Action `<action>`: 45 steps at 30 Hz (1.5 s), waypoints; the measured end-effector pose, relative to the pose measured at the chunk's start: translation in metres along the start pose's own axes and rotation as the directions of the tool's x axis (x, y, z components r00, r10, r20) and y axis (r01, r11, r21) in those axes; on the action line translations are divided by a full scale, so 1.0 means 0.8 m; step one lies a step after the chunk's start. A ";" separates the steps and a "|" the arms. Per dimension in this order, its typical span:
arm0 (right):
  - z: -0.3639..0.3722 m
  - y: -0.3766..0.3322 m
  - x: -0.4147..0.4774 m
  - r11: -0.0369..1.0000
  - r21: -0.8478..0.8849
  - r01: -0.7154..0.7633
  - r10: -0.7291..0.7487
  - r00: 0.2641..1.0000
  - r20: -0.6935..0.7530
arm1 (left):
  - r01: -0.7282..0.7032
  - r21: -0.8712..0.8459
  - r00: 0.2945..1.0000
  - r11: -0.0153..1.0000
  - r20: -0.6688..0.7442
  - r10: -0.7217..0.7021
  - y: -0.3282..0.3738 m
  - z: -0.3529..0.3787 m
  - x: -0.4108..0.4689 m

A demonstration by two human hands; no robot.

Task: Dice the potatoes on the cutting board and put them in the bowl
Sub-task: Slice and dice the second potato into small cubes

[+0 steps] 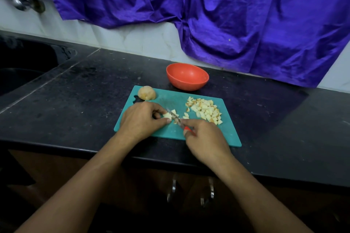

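A teal cutting board (225, 134) lies on the black counter. My left hand (141, 119) pinches a small pale potato piece (168, 115) against the board. My right hand (203, 138) grips a red-handled knife (175, 117), its blade lying across that piece. A pile of diced potato (205, 109) sits on the board's right half, with a few loose cubes (186, 115) beside it. An uncut potato half (146, 92) rests at the board's far left corner. The red bowl (187, 76) stands just behind the board and looks empty.
The black counter (75, 100) runs left to a dark sink (24, 66) with a tap (22, 3) above. A purple cloth (227, 15) hangs over the tiled wall behind the bowl. Cabinet handles (191, 189) show below the counter's front edge.
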State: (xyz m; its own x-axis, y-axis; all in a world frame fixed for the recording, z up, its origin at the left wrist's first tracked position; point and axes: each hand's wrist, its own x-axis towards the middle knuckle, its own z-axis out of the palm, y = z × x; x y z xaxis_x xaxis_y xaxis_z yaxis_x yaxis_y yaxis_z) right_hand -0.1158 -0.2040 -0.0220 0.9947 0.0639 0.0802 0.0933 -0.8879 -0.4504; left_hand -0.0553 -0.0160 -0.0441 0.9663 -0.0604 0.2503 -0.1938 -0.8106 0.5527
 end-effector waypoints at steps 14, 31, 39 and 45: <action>-0.004 -0.044 -0.021 0.986 -0.149 0.071 -0.084 0.993 -0.086 | 0.043 -0.078 0.999 0.996 0.027 -0.041 -0.004 -0.002 0.001; 0.010 -0.042 -0.010 0.991 -0.120 0.062 -0.077 0.988 -0.130 | 0.053 -0.082 0.998 0.995 0.048 -0.049 -0.003 -0.002 0.003; 0.016 -0.041 -0.008 0.986 -0.152 0.069 -0.085 0.991 -0.105 | 0.056 -0.097 0.998 0.994 0.036 -0.053 -0.003 -0.001 0.001; 0.022 -0.043 -0.008 0.973 -0.206 0.102 -0.122 0.988 -0.090 | 0.054 -0.086 0.998 0.995 0.022 -0.053 -0.002 0.001 0.001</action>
State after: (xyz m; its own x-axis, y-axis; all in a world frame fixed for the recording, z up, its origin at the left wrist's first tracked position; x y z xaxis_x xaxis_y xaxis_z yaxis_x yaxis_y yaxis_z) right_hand -0.1243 -0.1657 -0.0225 0.9680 0.1307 0.2143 0.1832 -0.9514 -0.2474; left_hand -0.0544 -0.0152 -0.0452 0.9786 -0.0304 0.2035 -0.1550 -0.7594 0.6319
